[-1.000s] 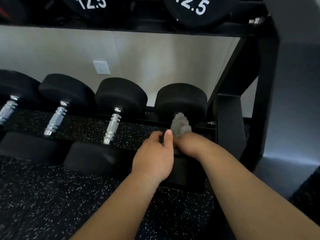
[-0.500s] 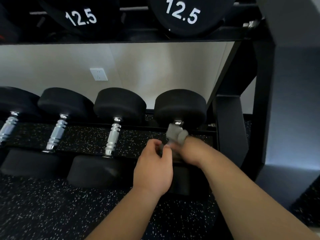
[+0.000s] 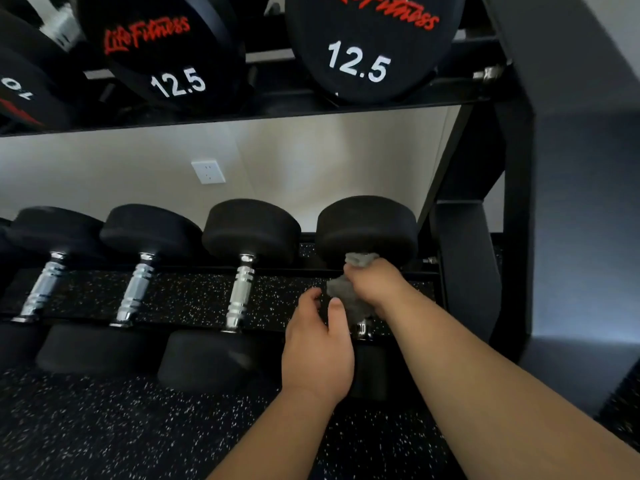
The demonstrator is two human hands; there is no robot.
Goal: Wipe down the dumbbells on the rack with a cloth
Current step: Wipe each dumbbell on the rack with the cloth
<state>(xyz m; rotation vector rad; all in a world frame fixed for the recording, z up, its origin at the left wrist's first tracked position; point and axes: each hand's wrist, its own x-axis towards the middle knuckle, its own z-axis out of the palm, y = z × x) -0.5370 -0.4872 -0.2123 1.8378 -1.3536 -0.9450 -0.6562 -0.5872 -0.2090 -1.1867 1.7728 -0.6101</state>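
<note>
Mid-wipe, I reckon, on the handle [image 3: 362, 330] of the rack's [image 3: 516, 237] right-end dumbbell [image 3: 367, 226]: my right hand [image 3: 375, 285] grips the cloth [image 3: 341, 296] round it, left hand [image 3: 317, 344] pinches its tail (heads next).

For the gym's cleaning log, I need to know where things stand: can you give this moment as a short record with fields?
being wiped: rightmost dumbbell, lower row
grey cloth: wrapped round that dumbbell's handle
right hand: grips the cloth on the handle
left hand: at the near end of the handle, thumb against the cloth; its grip is unclear
neighbours: three dumbbells to the left, chrome handles bare
upper row: 12.5 dumbbells
</note>
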